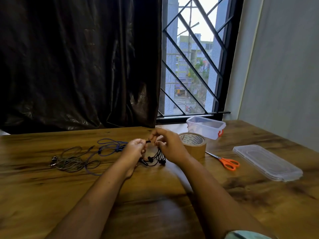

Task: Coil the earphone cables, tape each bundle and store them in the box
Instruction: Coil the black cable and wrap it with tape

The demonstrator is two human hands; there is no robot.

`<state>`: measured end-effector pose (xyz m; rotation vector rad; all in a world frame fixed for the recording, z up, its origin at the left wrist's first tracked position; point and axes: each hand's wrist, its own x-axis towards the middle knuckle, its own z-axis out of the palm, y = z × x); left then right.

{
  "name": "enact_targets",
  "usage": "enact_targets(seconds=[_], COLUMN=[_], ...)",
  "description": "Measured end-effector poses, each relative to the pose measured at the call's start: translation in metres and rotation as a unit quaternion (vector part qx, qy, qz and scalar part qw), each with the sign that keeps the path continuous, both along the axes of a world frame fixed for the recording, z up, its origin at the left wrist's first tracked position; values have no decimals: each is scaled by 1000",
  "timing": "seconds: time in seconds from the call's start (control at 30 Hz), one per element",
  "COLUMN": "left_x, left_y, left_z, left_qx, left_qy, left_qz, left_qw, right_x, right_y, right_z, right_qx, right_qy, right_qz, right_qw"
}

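In the head view, your left hand (133,150) and your right hand (170,149) are raised just above the brown wooden counter (51,195). They are close together, and the curled fingers of both pinch the thin black earphone cable (156,157) between them. Its loops and small earbuds hang below your fingers, down near the counter. To the left of your hands a loose blue earphone cable (112,147) lies on the wood. Further left lies a tangled grey earphone cable (72,160) with metal ends, and the two overlap. Just beyond your right hand stands a roll of brown packing tape (194,146). Behind it, near the barred window (193,66), sits the clear plastic box (205,131) with a red latch, its top open. Orange-handled scissors (227,163) lie to the right of the tape, and the clear flat lid (265,163) rests further right
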<state>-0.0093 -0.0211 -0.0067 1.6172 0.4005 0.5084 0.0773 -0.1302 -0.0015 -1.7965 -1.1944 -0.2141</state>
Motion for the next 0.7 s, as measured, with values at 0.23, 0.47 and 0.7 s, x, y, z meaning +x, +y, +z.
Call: enact_targets(seconds=[0.23,0.47,0.7], left_x=[-2,0,4], left_y=[-2,-4,-5], left_z=[2,-2,-5], left_qx=[-19,0,10], left_qy=[-33,-25,-23], left_qz=[22,45,59], left_qw=[999,999,998], right_x=[-3,-10,-13], right_y=[-5,-12,-9], right_z=[2,9,13], right_qx=[-62,-96,-127], right_qy=[-123,-232,-191], right_qz=[-20,-75,-18], right_qw=[990,965,973])
